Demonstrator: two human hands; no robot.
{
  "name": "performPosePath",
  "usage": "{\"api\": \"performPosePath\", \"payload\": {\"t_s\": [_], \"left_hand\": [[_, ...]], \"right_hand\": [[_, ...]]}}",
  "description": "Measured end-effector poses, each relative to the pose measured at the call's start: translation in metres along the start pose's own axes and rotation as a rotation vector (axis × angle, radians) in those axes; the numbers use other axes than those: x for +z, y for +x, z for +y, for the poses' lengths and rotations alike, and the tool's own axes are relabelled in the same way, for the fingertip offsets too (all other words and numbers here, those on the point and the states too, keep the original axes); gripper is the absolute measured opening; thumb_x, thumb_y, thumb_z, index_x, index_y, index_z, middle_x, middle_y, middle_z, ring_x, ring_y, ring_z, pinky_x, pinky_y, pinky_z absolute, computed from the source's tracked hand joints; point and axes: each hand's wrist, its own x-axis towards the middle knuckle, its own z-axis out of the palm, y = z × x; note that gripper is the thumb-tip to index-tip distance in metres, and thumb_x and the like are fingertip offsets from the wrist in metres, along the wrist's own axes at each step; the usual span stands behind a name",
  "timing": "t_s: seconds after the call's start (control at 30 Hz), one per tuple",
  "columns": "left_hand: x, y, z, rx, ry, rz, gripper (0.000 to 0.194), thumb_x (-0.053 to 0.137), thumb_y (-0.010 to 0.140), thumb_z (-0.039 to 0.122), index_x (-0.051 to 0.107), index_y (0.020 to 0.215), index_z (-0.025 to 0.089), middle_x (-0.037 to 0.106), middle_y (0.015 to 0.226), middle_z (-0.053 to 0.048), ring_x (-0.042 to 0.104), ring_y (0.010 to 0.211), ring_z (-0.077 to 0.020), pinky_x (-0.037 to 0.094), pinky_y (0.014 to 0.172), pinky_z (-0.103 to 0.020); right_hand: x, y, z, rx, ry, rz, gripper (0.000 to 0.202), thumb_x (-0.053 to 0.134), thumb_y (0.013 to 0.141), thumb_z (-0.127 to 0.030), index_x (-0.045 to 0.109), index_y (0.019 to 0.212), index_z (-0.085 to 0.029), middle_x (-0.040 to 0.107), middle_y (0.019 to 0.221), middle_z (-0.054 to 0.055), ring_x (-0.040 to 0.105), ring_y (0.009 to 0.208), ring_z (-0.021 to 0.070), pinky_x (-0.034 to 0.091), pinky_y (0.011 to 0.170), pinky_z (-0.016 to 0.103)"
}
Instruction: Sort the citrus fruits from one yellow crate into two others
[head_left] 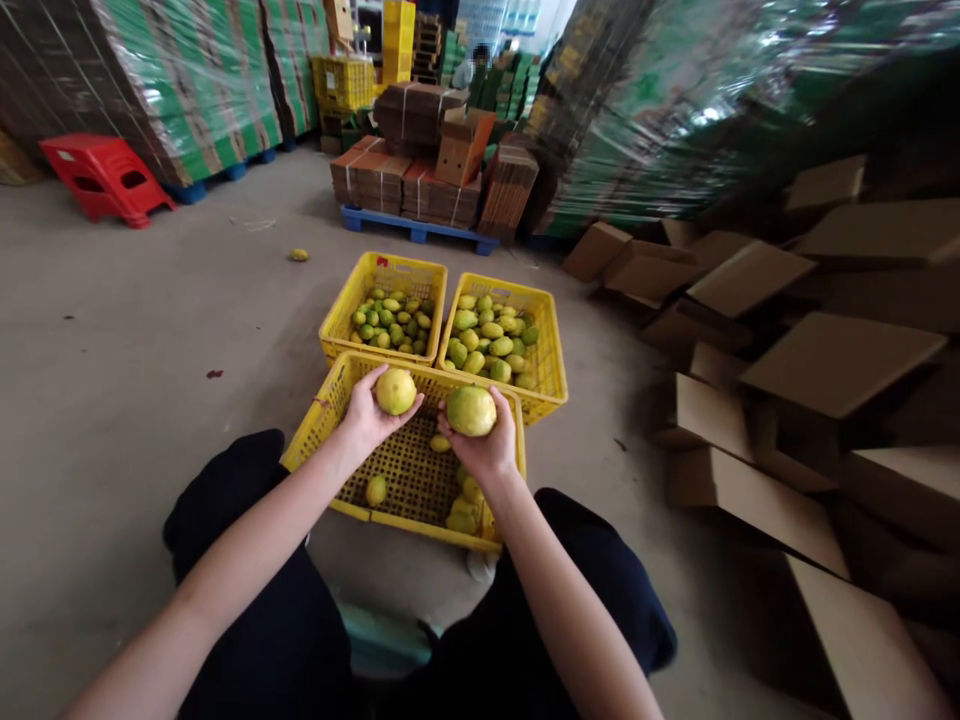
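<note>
My left hand (373, 412) is closed around a yellow lemon (395, 391), its tip turned up. In my right hand (486, 448) lies a larger, greener lemon (471, 411), the fingers curled under it. Both hands hover over the near yellow crate (409, 522). Inside that crate a single lemon (376, 490) rests at the left, another lemon (440, 442) lies near the middle, and several more sit along its right side, partly hidden by my right forearm.
Behind stand two yellow crates, the left crate (384, 262) and the right crate (556, 345), both holding green and yellow lemons. Open cardboard boxes (840, 360) pile up at right. A loose lemon (298, 255), red stool (109, 178) and blue pallet (416, 228) are on the floor.
</note>
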Motion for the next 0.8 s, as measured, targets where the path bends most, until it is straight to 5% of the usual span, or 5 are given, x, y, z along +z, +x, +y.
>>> {"api": "performPosePath", "payload": {"t_s": [0.27, 0.53, 0.8], "left_hand": [[0.0, 0.002, -0.002, -0.074, 0.056, -0.016, 0.027, 0.04, 0.093, 0.02, 0.064, 0.102, 0.013, 0.067, 0.07, -0.007, 0.066, 0.057, -0.018, 0.059, 0.056, -0.032], [-0.001, 0.004, -0.005, -0.019, -0.167, -0.03, 0.021, 0.045, 0.092, 0.024, 0.063, 0.101, 0.015, 0.068, 0.074, -0.007, 0.068, 0.067, -0.019, 0.061, 0.06, -0.03], [0.003, 0.0, -0.001, -0.027, -0.268, -0.064, 0.033, 0.044, 0.097, 0.035, 0.057, 0.117, 0.011, 0.067, 0.093, -0.014, 0.071, 0.085, -0.0225, 0.064, 0.068, -0.029]], "right_hand": [[-0.006, 0.008, 0.003, 0.006, -0.041, -0.017, 0.015, 0.057, 0.08, -0.025, 0.064, 0.092, -0.018, 0.075, 0.081, 0.007, 0.071, 0.079, 0.0248, 0.06, 0.068, 0.04], [-0.005, 0.003, 0.003, 0.049, -0.069, 0.007, 0.028, 0.058, 0.084, -0.042, 0.065, 0.092, -0.016, 0.075, 0.08, 0.01, 0.072, 0.074, 0.0238, 0.055, 0.045, 0.026], [0.004, 0.001, -0.002, 0.017, -0.002, 0.109, 0.03, 0.057, 0.088, -0.04, 0.064, 0.101, -0.014, 0.075, 0.082, 0.011, 0.075, 0.079, 0.0219, 0.062, 0.059, 0.025]]}}
